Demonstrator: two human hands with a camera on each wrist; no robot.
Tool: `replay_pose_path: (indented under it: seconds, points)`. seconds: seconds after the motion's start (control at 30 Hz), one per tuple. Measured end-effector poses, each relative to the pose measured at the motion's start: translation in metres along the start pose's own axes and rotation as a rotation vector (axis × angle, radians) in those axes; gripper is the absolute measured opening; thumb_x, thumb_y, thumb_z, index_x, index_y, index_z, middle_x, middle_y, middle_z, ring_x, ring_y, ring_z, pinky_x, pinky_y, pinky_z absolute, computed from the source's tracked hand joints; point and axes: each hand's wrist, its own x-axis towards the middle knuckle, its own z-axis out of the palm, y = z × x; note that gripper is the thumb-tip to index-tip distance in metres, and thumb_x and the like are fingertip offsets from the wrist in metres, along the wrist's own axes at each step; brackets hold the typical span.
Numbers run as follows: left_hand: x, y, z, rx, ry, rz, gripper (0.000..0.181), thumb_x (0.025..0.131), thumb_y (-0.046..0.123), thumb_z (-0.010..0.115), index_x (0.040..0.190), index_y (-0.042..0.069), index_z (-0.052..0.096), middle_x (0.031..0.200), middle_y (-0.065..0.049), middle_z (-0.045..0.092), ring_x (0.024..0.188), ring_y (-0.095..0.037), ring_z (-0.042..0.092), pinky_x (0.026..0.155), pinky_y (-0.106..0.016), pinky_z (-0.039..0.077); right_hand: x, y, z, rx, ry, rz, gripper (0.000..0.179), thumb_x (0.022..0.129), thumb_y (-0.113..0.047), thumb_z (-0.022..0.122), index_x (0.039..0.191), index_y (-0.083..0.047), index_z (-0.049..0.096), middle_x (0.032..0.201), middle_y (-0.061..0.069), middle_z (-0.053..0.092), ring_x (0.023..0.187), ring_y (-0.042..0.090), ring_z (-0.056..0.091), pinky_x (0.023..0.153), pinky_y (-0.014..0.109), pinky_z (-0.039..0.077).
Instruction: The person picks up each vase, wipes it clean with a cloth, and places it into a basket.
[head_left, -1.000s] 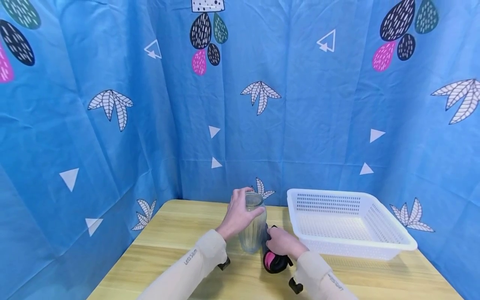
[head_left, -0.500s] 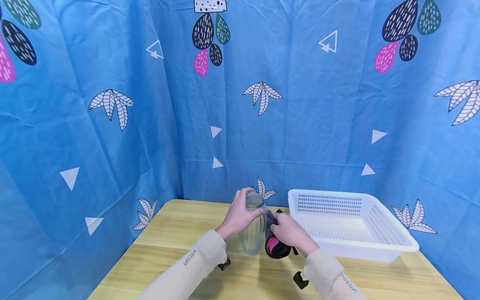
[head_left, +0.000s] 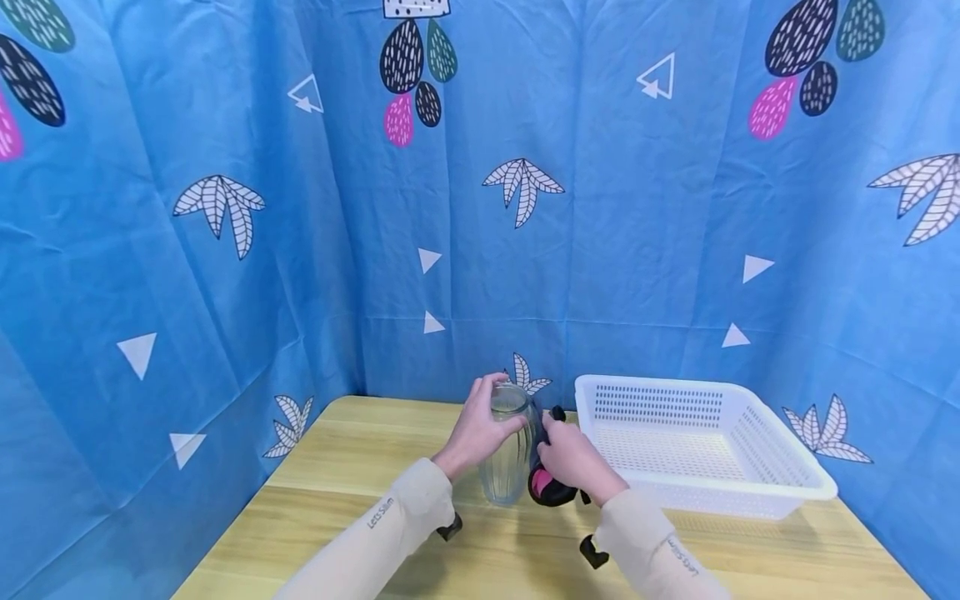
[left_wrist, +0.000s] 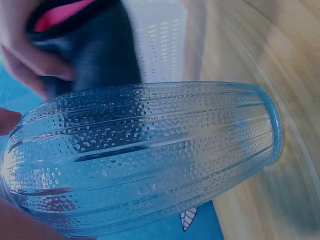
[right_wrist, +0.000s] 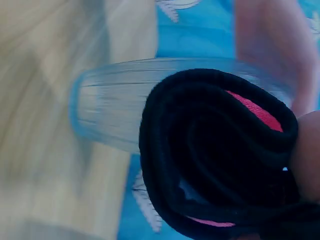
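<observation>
A tall ribbed glass vase [head_left: 504, 471] stands upright on the wooden table. Around its upper part, just at the rim, my left hand [head_left: 476, 429] holds it with spread thumb and fingers. My right hand [head_left: 573, 458] grips a rolled fabric band [head_left: 551, 490], black-edged with a pink lining, close along the vase's right side. In the left wrist view, the vase's bubbled glass [left_wrist: 165, 145] shows the dark roll [left_wrist: 100, 52] behind it. The right wrist view looks into the coiled end of the roll [right_wrist: 200, 130], which covers part of the vase [right_wrist: 107, 105].
To the right stands a white perforated plastic basket [head_left: 705, 490], its near-left corner close to my right hand. A blue patterned curtain [head_left: 630, 250] closes off the table [head_left: 337, 467] behind and at the sides.
My right hand has lifted the rolled band away from the table, up along the vase's right side, and turned it slightly. The left hand and vase have stayed put.
</observation>
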Motion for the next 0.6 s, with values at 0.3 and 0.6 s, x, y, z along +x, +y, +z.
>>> replay_pose_path:
  seconds: [0.3,0.6]
  points:
    - [0.0,-0.003,-0.001,-0.017,0.031,0.018,0.068,0.084,0.028,0.076,0.143,0.021,0.045,0.137,-0.003,0.046,0.123,-0.023,0.051,0.101,-0.047,0.046,0.003,0.016,0.031,-0.056,-0.13,-0.012,0.047,0.095,-0.007,0.058,0.134,0.017,0.051,0.132,0.034,0.058,0.116,0.04,0.062,0.097,0.054,0.05]
    - [-0.002,-0.007,0.003,0.017,0.052,0.015,0.072,0.085,0.042,0.078,0.144,0.02,0.044,0.136,-0.001,0.048,0.117,-0.02,0.056,0.097,-0.042,0.049,-0.004,0.025,0.04,-0.053,-0.178,-0.038,0.047,0.091,-0.004,0.059,0.131,0.02,0.053,0.132,0.036,0.057,0.125,0.048,0.055,0.105,0.059,0.043]
